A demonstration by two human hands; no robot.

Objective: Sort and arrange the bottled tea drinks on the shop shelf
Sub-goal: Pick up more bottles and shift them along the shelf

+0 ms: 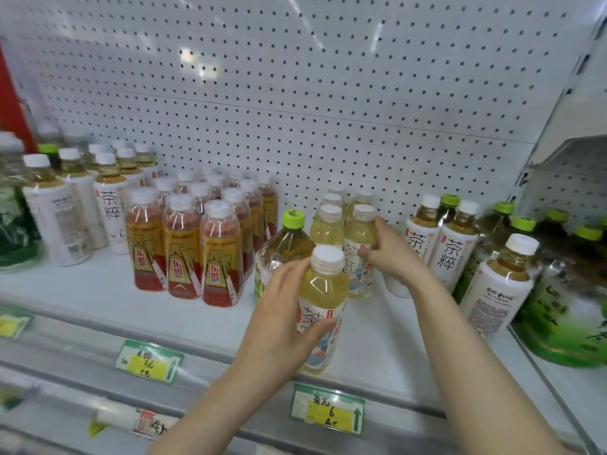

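Here, we hold two teas

Our left hand (282,307) curls round a pale tea bottle (323,290) near the shelf (98,290) front. Our right hand (391,254) grips the front bottle (359,234) of the matching row behind it.

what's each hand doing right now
Left hand: holding the front pale tea bottle.
Right hand: gripping the pale tea bottle behind it.

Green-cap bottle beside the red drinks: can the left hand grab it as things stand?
Probably not yet. The left hand grips a pale tea bottle, so it is full. The green-cap bottle stands right behind its fingers, with nothing between, so once freed it looks reachable.
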